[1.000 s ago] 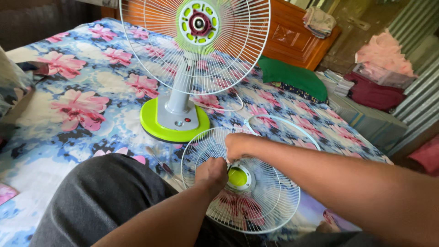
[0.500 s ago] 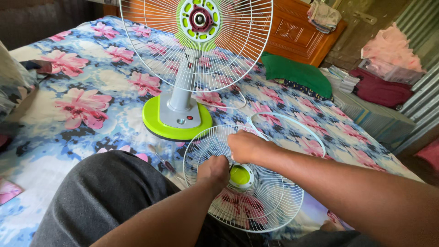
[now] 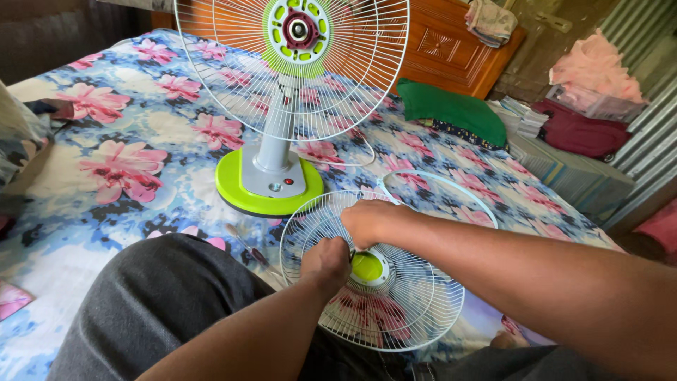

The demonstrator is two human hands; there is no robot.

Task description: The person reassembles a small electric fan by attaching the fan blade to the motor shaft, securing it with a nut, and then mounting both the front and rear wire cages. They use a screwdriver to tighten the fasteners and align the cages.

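Note:
A loose white wire fan grille [image 3: 395, 310] with a lime-green centre cap [image 3: 367, 267] lies on the floral bedsheet in front of me. My left hand [image 3: 326, 259] is closed on the grille's wires just left of the cap. My right hand [image 3: 368, 221] grips the wires at the grille's upper part, above the cap. Behind them stands a table fan [image 3: 293, 63] with its rear grille and bare motor hub, on a grey stem and lime-green base [image 3: 262, 185]. A thin white plastic ring [image 3: 451, 189] lies on the bed to the right of the base.
A screwdriver [image 3: 248, 248] lies on the sheet beside my grey-trousered knee [image 3: 162, 303]. A green pillow [image 3: 451, 111] and a wooden headboard [image 3: 451, 53] are at the far side. Folded clothes and boxes [image 3: 585, 106] are stacked to the right of the bed.
Both hands stay on the loose grille with only slight shifts. The view has drifted a little, moving the fan and grille a bit left in the frame.

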